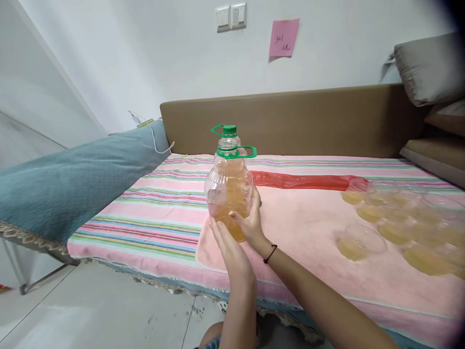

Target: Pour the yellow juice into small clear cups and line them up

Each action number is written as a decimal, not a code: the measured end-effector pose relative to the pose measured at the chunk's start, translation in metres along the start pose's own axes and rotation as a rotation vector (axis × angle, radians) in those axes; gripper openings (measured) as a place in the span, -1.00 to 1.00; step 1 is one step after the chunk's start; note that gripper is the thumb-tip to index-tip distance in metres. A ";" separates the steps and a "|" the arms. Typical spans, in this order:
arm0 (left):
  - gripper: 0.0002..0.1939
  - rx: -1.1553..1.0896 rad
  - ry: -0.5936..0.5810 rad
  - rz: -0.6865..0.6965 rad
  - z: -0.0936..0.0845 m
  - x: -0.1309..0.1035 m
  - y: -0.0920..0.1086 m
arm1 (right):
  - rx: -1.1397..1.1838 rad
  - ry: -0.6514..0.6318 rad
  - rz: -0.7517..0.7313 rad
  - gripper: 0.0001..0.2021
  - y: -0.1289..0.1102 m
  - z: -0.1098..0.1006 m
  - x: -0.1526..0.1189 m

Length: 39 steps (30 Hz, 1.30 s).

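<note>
A clear plastic bottle, uncapped and with a green carrying loop at its neck, holds yellowish liquid in its lower part. My left hand presses against its lower left side, fingers stretched along the plastic. On the right side, my right hand grips the same bottle, thumb at the front; a dark cord circles that wrist. Directly behind stands a second bottle with a green cap and loop, mostly hidden by the front one. Just past my right fingers a bit of something green shows.
Several clear cups of yellowish liquid stand grouped at the right on a pink mat. A red plastic strip lies behind them on the striped cover. Cushions are stacked far right, and a brown backrest runs along the wall.
</note>
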<state>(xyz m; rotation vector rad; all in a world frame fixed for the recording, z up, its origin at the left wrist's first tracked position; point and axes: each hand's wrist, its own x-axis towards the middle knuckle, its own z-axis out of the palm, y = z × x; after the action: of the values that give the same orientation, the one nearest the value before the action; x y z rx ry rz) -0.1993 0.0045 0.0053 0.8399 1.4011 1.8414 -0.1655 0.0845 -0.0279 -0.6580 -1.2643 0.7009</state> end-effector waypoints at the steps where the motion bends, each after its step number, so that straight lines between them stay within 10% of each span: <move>1: -0.35 0.009 0.017 -0.019 0.002 -0.002 0.001 | -0.004 -0.029 0.000 -0.09 0.001 -0.003 0.001; 16: -0.35 0.373 -0.052 0.236 0.046 -0.050 0.009 | -0.194 -0.294 -0.045 -0.11 -0.030 -0.062 0.031; 22: -0.47 0.315 -0.251 0.400 0.066 -0.071 0.000 | -0.274 -0.062 -0.085 -0.35 -0.094 -0.170 0.037; 28: -0.53 0.228 -0.578 0.170 0.095 -0.080 -0.035 | -0.300 0.252 -0.027 -0.60 -0.127 -0.269 -0.001; 39: -0.35 0.251 -0.709 0.074 0.142 -0.104 -0.069 | -0.130 0.453 0.415 -0.63 -0.090 -0.291 -0.057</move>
<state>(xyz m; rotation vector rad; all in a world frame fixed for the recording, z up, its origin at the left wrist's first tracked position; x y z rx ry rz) -0.0164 0.0108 -0.0410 1.5046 1.1420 1.2229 0.1211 -0.0329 -0.0455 -1.1361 -0.7627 0.7553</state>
